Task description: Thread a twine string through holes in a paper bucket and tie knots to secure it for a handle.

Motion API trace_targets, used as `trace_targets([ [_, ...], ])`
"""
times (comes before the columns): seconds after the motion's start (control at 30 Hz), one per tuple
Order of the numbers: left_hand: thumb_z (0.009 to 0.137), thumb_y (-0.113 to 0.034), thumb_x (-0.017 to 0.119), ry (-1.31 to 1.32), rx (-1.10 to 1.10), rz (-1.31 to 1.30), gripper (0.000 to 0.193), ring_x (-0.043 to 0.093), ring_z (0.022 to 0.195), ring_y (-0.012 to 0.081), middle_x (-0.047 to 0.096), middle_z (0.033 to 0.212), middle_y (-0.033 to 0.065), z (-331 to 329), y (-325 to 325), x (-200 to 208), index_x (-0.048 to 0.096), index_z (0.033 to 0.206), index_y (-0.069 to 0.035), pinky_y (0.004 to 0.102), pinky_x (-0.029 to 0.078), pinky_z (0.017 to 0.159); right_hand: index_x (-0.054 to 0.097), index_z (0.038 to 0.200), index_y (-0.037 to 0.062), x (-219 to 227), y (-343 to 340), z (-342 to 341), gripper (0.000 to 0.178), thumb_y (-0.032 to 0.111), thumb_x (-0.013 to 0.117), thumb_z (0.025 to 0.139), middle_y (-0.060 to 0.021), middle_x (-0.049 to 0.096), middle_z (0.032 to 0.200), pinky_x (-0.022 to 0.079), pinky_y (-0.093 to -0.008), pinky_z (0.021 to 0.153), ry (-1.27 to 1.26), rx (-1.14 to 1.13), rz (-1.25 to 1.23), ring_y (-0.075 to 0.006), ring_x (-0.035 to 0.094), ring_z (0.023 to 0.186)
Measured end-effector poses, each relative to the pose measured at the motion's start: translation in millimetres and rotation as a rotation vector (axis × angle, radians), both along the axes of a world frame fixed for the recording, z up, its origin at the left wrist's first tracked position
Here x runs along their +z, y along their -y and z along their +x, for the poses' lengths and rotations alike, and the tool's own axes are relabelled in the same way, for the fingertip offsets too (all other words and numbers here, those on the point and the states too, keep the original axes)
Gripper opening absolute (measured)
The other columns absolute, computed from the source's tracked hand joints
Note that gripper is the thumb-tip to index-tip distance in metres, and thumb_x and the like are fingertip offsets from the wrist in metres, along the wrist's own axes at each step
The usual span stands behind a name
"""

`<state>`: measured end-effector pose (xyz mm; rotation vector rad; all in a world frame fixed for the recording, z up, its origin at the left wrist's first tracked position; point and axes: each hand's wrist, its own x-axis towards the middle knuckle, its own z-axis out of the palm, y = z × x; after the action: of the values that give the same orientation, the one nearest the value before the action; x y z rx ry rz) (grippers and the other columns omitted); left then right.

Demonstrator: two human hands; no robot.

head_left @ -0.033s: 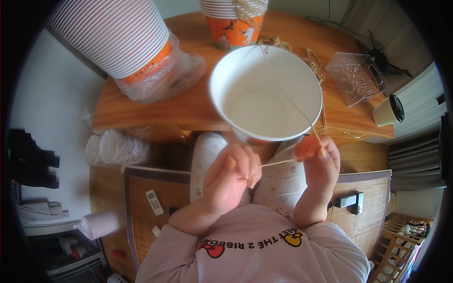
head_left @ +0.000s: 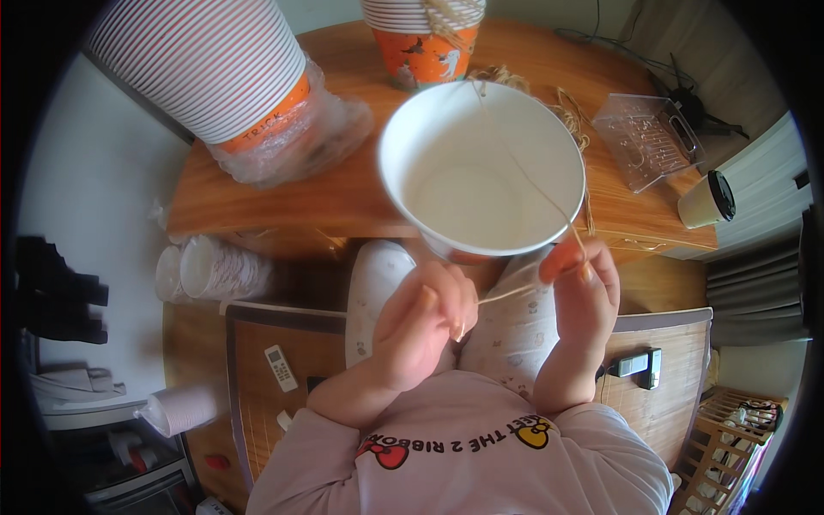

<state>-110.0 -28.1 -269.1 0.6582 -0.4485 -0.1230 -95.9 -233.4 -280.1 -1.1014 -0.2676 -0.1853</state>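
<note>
A white-lined paper bucket (head_left: 468, 210) leans toward me at the table's front edge, its open mouth facing up at me. Thin twine (head_left: 539, 190) runs from the bucket's far rim across its mouth to my right hand (head_left: 588, 279), whose fingers pinch it just beside the near right rim. From there the strand stretches over to my left hand (head_left: 427, 322), closed on its other end above my lap. Exactly how the twine passes between the right fingertips is hard to make out.
On the wooden table (head_left: 343, 77) stand a tall stack of buckets (head_left: 206, 69) in crumpled plastic, an orange bucket stack (head_left: 422, 56) with twine on it, loose twine (head_left: 571, 120), a clear plastic box (head_left: 648, 142) and a lidded cup (head_left: 705, 200). More wrapped cups (head_left: 215, 268) lie below left.
The twine over the bucket's mouth has shifted slightly. Both hands stay nearly in place, the right one moving a touch upward.
</note>
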Motion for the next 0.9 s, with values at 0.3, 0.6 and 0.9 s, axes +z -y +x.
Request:
trace_targets([
  [0.3,0.101,-0.044,0.043,0.242,0.057,0.614,0.057,0.036,0.071,0.0083,0.043,0.082,-0.0013,1,13,1,0.046,0.136,0.002,0.0241,0.031,0.066,0.05,0.1,0.0077,19,-16,-23,0.042,0.012,0.083,0.074,-0.0116,0.069,0.101,0.042,-0.034,0.08,0.589,-0.409,-0.651,-0.0244,0.054,0.089],
  [0.6,0.098,-0.05,0.05,0.209,-0.142,0.53,0.076,0.052,0.108,0.0155,0.048,0.131,0.012,-2,10,4,0.026,0.148,0.002,0.0302,0.044,0.091,0.062,0.107,0.0039,20,-22,-16,0.041,-0.002,0.082,0.072,-0.0052,0.071,0.104,0.048,-0.0279,0.073,0.539,-0.281,-0.636,-0.0203,0.055,0.096],
  [0.9,0.091,0.004,0.061,0.353,0.265,0.942,0.025,0.067,0.082,0.0165,0.068,0.099,0.0128,-3,5,10,0.057,0.116,0.001,0.0284,0.052,0.07,0.054,0.107,0.0049,21,-18,-13,0.042,0.001,0.083,0.076,-0.0017,0.075,0.089,0.04,-0.0271,0.075,0.462,-0.237,-0.53,-0.0159,0.048,0.081],
])
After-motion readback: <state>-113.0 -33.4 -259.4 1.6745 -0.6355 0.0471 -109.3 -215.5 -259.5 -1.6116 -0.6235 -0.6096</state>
